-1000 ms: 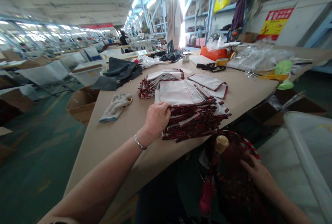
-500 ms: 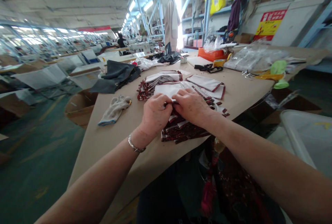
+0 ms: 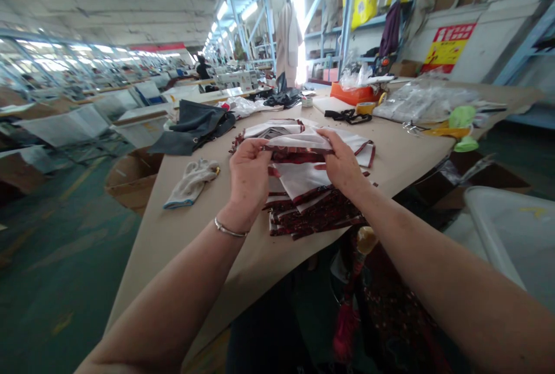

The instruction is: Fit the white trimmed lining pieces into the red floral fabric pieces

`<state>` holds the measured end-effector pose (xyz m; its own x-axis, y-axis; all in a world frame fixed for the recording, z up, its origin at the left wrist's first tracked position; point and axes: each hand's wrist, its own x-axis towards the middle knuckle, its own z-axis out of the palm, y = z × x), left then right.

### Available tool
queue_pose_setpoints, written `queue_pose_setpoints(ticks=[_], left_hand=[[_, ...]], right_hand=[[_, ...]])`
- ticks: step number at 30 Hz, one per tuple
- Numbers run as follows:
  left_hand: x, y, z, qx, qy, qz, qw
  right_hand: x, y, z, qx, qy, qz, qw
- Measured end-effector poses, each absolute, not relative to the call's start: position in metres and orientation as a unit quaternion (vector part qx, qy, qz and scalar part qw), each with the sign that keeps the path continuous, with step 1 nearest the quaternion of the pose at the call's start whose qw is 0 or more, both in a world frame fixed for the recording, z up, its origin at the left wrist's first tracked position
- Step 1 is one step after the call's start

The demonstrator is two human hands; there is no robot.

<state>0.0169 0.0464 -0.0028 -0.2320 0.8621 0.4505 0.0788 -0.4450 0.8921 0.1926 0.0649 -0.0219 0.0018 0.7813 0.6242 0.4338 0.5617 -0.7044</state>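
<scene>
My left hand [image 3: 250,169] and my right hand [image 3: 344,161] grip opposite ends of a folded white fabric piece [image 3: 299,144] with dark red patterned edging. It is held just above a stack of similar fabric pieces [image 3: 312,218], whose dark red edges face me. The fingers of both hands are closed on the cloth, with the left thumb on top. Behind the held piece lies another pile of folded white pieces [image 3: 273,125] with red trim, partly hidden. To the left of my left hand lies a knitted work glove [image 3: 192,183].
Dark grey fabric [image 3: 193,125] lies at the table's left edge, above a cardboard box [image 3: 132,180]. Toward the back are an orange box [image 3: 355,92], a tape roll [image 3: 365,108] and clear plastic bags [image 3: 422,99]. A white bin [image 3: 511,235] stands at the right.
My hands have moved apart from close together on the stack. The fabric piece is now lifted and stretched between them, showing its patterned red edge.
</scene>
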Motion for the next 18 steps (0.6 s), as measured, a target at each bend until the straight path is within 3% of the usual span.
queue_pose_setpoints(ticks=[3, 8, 10, 13, 15, 18], left_hand=[[0.035, 0.014, 0.023, 0.49, 0.338, 0.686, 0.419], [0.064, -0.05, 0.014, 0.421, 0.285, 0.586, 0.631], [0.075, -0.07, -0.013, 0.404, 0.283, 0.511, 0.704], [0.089, -0.091, -0.057, 0.392, 0.318, 0.367, 0.781], [0.095, -0.099, -0.077, 0.344, 0.322, 0.295, 0.831], [0.097, -0.102, -0.092, 0.264, 0.302, 0.255, 0.88]], right_hand=[[0.202, 0.034, -0.022, -0.402, -0.669, 0.071, 0.621], [0.245, -0.059, -0.037, -0.499, -0.603, 0.006, 0.622], [0.257, -0.097, -0.052, -0.527, -0.53, 0.112, 0.655], [0.261, -0.145, -0.077, -0.494, -0.362, 0.425, 0.667], [0.259, -0.166, -0.094, -0.454, -0.267, 0.597, 0.605], [0.26, -0.185, -0.113, -0.45, -0.257, 0.701, 0.489]])
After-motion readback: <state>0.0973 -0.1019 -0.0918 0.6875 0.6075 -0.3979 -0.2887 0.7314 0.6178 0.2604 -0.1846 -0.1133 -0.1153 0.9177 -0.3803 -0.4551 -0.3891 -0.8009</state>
